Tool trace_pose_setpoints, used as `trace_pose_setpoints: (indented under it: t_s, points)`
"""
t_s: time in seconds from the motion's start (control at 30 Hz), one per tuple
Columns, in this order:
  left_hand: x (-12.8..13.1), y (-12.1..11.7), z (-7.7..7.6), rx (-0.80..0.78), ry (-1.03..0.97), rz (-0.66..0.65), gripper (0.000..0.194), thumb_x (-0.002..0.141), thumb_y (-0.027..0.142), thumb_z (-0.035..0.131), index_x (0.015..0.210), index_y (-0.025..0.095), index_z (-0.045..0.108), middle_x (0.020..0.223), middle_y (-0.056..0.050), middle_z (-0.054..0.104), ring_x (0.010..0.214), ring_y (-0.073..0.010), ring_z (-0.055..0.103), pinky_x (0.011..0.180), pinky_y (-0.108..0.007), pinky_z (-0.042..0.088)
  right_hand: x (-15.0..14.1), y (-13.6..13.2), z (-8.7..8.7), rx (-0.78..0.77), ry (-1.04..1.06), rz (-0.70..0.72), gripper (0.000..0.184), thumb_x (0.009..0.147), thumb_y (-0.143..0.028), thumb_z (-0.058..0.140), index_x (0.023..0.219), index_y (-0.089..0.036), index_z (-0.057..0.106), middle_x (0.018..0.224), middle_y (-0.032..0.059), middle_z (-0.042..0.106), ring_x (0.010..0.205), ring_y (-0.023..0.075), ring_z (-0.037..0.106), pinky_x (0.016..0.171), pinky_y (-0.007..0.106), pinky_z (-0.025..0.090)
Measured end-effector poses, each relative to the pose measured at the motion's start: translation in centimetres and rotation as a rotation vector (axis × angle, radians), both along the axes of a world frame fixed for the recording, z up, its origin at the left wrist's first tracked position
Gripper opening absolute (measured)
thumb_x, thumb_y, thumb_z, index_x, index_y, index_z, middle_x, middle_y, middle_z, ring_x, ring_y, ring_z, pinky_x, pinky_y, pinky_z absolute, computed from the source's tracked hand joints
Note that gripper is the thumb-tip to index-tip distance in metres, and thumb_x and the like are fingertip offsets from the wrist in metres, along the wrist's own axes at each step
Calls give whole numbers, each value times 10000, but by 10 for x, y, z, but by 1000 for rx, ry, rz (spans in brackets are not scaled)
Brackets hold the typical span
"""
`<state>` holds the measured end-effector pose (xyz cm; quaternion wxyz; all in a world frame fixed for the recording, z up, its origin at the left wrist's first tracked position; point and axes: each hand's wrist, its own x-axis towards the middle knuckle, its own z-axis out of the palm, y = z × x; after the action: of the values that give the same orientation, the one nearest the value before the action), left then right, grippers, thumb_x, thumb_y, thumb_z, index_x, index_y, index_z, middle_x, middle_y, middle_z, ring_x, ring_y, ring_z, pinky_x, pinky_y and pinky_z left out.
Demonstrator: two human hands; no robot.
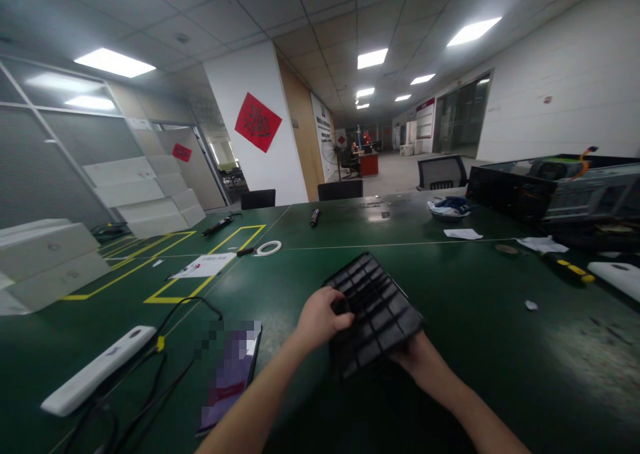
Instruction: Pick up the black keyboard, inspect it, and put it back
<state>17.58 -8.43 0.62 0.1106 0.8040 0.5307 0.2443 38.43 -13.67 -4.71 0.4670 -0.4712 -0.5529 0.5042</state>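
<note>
Both of my hands hold a black plastic grid tray (pixel 375 311) just above the green table (pixel 475 294). My left hand (pixel 320 317) grips its left edge with the fingers curled over the rim. My right hand (pixel 415 355) supports it from underneath at the lower right corner, and its fingers are mostly hidden by the tray. The tray is tilted, with its far corner pointing away from me.
A phone (pixel 233 367) lies left of my left arm, beside black cables (pixel 165 354) and a white power strip (pixel 95 371). An open computer case (pixel 545 187) stands at the far right, with a yellow-handled screwdriver (pixel 570 265), paper scraps and a white tape roll (pixel 269 247) further off.
</note>
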Motion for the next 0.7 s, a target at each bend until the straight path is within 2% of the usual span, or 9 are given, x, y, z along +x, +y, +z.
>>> trace_pose_setpoints:
  t_s: [0.07,0.17,0.23,0.3,0.4,0.5,0.6,0.7]
  points:
    - [-29,26,13,-6,42,198,317,637,401,592,846,167,634,840,-58,615,781,-191,553,658,-254,384,3,1,1,41,-176,65,442,572,-288,649,1008,-258,587,1131,35,539,1187,243,326,1030,434,211]
    - [-83,67,31,-132,164,542,396,682,506,499,833,168,640,861,-77,642,795,-221,580,623,-265,396,7,1,2,26,-375,118,463,660,-305,576,1116,-324,495,1237,7,428,1212,218,289,1018,433,228]
    - [-118,86,38,-241,257,758,468,688,556,452,803,146,648,889,-108,648,834,-254,588,636,-278,411,7,1,1,2,-379,129,462,674,-316,564,1127,-337,473,1254,4,388,1199,210,309,1007,418,255]
    - [-145,95,38,-261,289,870,513,697,533,443,865,90,639,965,-172,626,894,-299,576,659,-311,424,6,1,1,-18,-360,133,453,677,-323,563,1120,-341,473,1256,0,376,1184,205,329,1003,405,268]
    - [-172,98,32,-277,311,953,508,710,470,450,921,42,624,1020,-225,597,947,-334,554,687,-353,433,5,1,2,-3,-349,132,435,672,-320,571,1099,-336,487,1220,0,411,1177,201,337,1008,392,263]
    - [-186,97,24,-313,326,987,463,722,424,461,941,50,624,1049,-217,590,970,-330,546,706,-359,439,4,2,4,19,-353,130,433,665,-316,581,1089,-335,495,1198,-2,431,1181,199,332,1014,386,254]
    - [-191,99,21,-328,337,999,443,736,397,459,950,46,624,1026,-212,599,949,-319,559,695,-342,448,5,2,4,-32,-337,139,444,671,-315,574,1102,-363,478,1233,-22,397,1171,189,349,1001,383,279]
    - [-186,99,24,-280,375,1038,473,769,342,404,1017,-22,579,1061,-284,547,958,-370,537,669,-385,446,4,3,5,-27,-334,137,451,669,-314,577,1106,-363,477,1233,-23,400,1179,191,340,1007,386,270]
